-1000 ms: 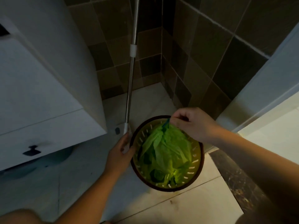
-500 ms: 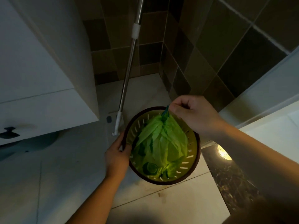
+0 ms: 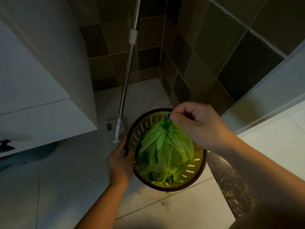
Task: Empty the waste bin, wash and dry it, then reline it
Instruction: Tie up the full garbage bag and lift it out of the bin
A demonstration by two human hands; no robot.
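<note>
A round slotted yellow waste bin (image 3: 196,171) with a dark brown rim stands on the tiled floor in a dim corner. Inside it sits a green plastic bag (image 3: 166,149), gathered to a twisted neck at its top. My right hand (image 3: 196,126) pinches that neck above the bin's far rim, and the bag hangs bunched below it. My left hand (image 3: 120,162) grips the bin's left rim, thumb over the edge. What the bag contains is hidden.
A metal mop pole (image 3: 127,76) leans into the tiled corner, its white foot just left of the bin. A white cabinet (image 3: 41,83) overhangs the floor at left. A white ledge (image 3: 272,126) and dark stone strip (image 3: 231,184) lie to the right.
The green bag has been drawn together and lifted a little by my right hand, so more of the bin's slotted wall shows. My left hand stays on the rim.
</note>
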